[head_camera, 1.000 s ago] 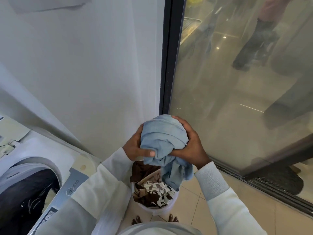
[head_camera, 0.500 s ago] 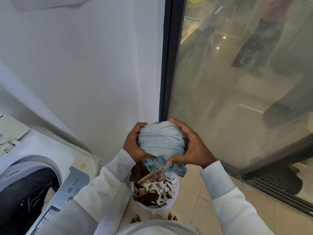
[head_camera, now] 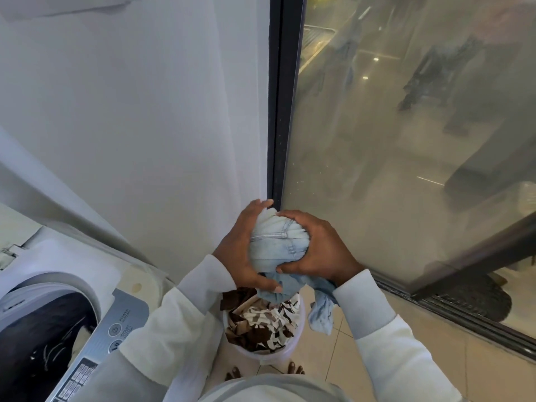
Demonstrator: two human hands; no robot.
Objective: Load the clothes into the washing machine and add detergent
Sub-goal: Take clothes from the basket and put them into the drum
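Head view: both hands are at the middle of the frame, curled round a wadded light-blue denim garment (head_camera: 278,245). The left hand (head_camera: 242,250) grips its left side, with the thumb pressed into the cloth underneath. The right hand (head_camera: 322,253) grips the right side, fingers over the top and thumb at the lower edge. A loose end of the garment hangs down below the right wrist.

The bundle is held above a white bucket (head_camera: 272,359) that stands on the tiled floor (head_camera: 333,364) just beyond the person's bare toes (head_camera: 235,372). In the bucket lie brown-and-white patterned clothes (head_camera: 261,323).

To the near left is the washing machine (head_camera: 75,285), its top opening dark, with something dark inside. Its grey control panel (head_camera: 116,335) faces the person, partly behind the left sleeve (head_camera: 179,320).

A white wall (head_camera: 130,111) fills the far left. A dark door frame (head_camera: 282,97) and a glass door (head_camera: 391,175) fill the right.
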